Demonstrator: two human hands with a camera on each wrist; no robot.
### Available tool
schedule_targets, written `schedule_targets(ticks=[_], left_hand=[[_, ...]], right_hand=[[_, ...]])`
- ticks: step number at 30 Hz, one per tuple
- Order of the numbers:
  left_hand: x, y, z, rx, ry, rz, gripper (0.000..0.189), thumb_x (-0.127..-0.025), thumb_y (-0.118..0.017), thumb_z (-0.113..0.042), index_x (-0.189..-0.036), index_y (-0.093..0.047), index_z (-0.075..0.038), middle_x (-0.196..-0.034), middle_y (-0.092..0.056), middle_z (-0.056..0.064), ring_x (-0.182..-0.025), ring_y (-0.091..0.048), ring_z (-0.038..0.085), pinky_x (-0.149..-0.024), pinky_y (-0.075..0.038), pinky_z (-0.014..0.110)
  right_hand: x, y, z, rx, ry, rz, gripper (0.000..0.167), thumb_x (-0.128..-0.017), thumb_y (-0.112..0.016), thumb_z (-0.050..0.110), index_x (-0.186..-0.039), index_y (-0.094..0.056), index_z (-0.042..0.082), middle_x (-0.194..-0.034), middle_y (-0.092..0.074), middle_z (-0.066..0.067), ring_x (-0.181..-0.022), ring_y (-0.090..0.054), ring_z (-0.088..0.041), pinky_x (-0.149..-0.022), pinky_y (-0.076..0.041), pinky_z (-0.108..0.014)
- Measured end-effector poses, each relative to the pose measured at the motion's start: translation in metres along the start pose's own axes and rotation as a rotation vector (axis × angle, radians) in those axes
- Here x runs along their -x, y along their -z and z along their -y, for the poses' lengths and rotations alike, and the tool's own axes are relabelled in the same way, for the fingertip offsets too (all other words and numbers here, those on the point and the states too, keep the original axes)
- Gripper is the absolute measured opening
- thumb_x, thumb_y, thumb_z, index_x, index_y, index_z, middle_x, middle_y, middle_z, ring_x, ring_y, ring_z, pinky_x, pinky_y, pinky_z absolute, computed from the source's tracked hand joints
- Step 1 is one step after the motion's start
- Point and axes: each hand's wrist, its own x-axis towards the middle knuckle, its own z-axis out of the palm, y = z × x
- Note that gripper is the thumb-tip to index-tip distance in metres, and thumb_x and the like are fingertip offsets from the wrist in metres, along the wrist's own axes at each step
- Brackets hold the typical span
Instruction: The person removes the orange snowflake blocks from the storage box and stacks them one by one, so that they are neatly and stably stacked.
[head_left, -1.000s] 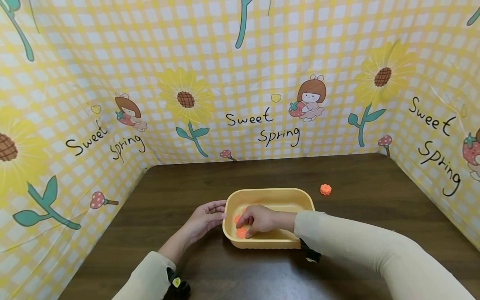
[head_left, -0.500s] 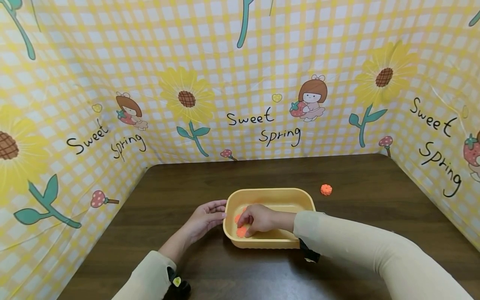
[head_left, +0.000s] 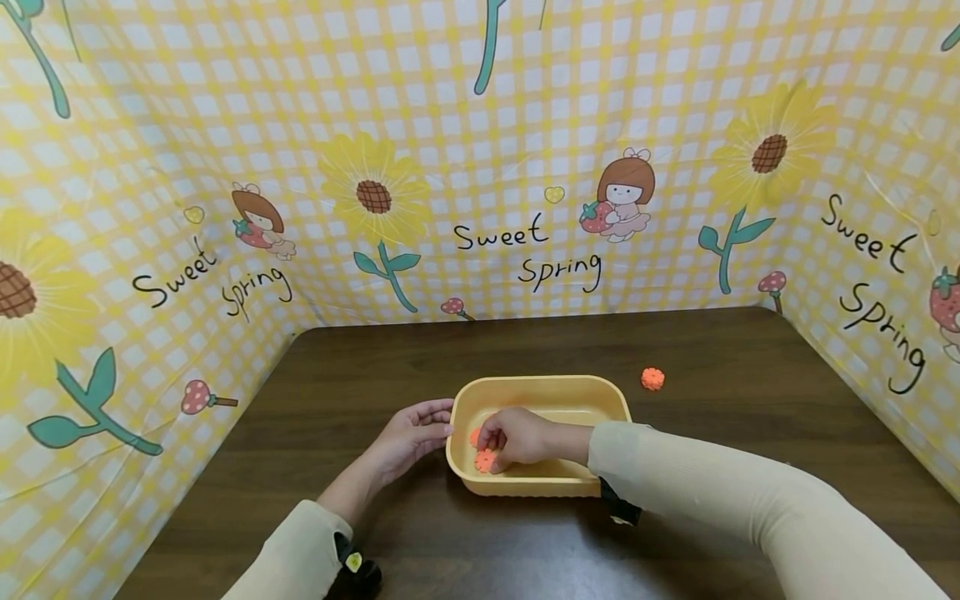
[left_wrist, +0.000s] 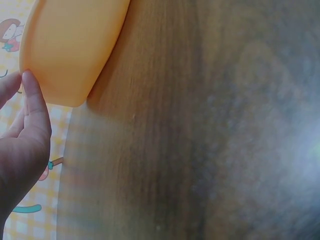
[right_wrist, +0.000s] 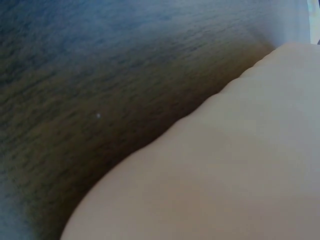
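Observation:
A yellow rectangular plastic basin (head_left: 592, 400) stands mid-table in the head view; its outer wall (left_wrist: 75, 50) fills the top left of the left wrist view. My right hand (head_left: 519, 436) reaches down inside it, thumb and fingers curled at an orange flower-shaped piece (head_left: 484, 462) that they pinch. Another orange flower-shaped piece (head_left: 475, 437) lies behind those fingers, partly covered. My left hand (head_left: 411, 439) touches the basin's left end with fairly straight fingers and thumb at the rim. The right wrist view shows mostly the basin's outer side (right_wrist: 210, 175), not the hand.
One more orange flower-shaped piece (head_left: 652, 379) lies on the dark wooden table (head_left: 375, 358), behind and right of the basin. A yellow checked cloth (head_left: 495, 167) hangs behind the table and along both sides.
The pinched orange piece has shifted and turned slightly inside the basin, and my right fingers have moved a little to the right. The left hand and basin stay in place.

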Motion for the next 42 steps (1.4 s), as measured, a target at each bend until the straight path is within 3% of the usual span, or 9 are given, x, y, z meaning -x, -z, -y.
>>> schedule_targets(ticks=[32,42], left_hand=[[0.001,0.000,-0.003,0.011,0.008,0.005,0.054,-0.091,-0.063,0.002,-0.139,-0.040,0.011,-0.109,-0.056,0.012,-0.094,-0.061,0.018,-0.084,-0.053,0.029],[0.002,-0.002,-0.003,-0.007,0.011,-0.008,0.052,-0.092,-0.062,0.003,-0.139,-0.041,0.010,-0.110,-0.056,0.014,-0.096,-0.060,0.020,-0.083,-0.054,0.029]], right_hand=[[0.002,0.006,0.004,-0.052,0.041,-0.015,0.026,-0.070,-0.080,-0.008,-0.089,-0.067,0.004,-0.078,-0.061,-0.002,-0.069,-0.053,-0.006,-0.064,-0.048,-0.021],[0.005,0.010,0.002,-0.129,-0.020,0.005,0.024,-0.074,-0.079,-0.006,-0.092,-0.068,0.004,-0.076,-0.064,-0.002,-0.068,-0.056,-0.008,-0.061,-0.048,-0.021]])
